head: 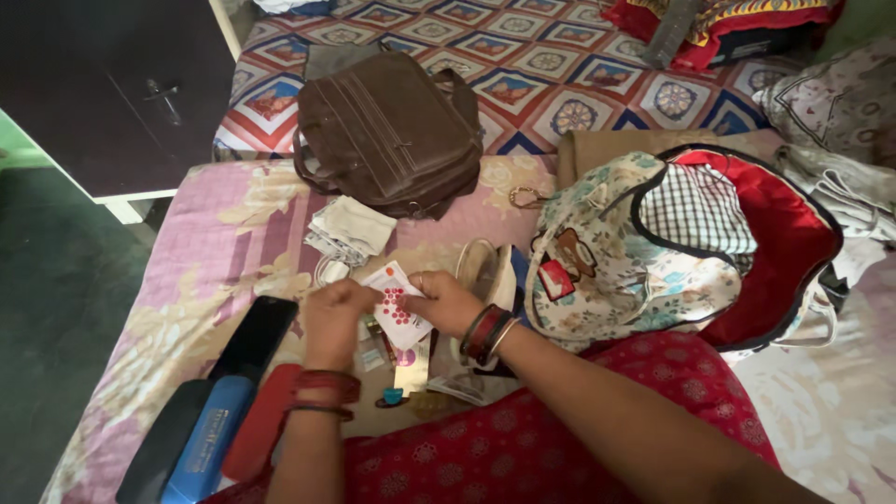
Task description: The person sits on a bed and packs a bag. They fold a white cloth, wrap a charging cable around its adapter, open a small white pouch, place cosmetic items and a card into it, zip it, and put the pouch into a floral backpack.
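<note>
While both hands meet just left of the frame's centre, the details run as follows:

Fingers: the left hand (338, 313) is curled shut over the left edge of a small white packet with red dots (396, 306); the right hand (446, 303) pinches its right edge between thumb and fingers.

Why held so: a grip on two opposite edges keeps the flat packet spread and face-up to the camera, likely so its front can be seen.

Packet's place: lifted slightly above the bedspread, over a scatter of small sachets (403, 366).

Long axis: it runs from the upper left corner down to the lower right, the upper end pointing toward the brown leather bag (387, 135).

Wrists: red bangles on both.

Just around: folded white cloth (350, 231) above the hands; a black phone (257, 336) to the left, flat; blue and red cases (210, 437) at the lower left.

Further out: a floral bag (611, 257) gaping open right of centre, its red lining (784, 243) showing, with checked fabric (695, 210) inside.

Surface: a pink floral bedspread (215, 243).
</note>
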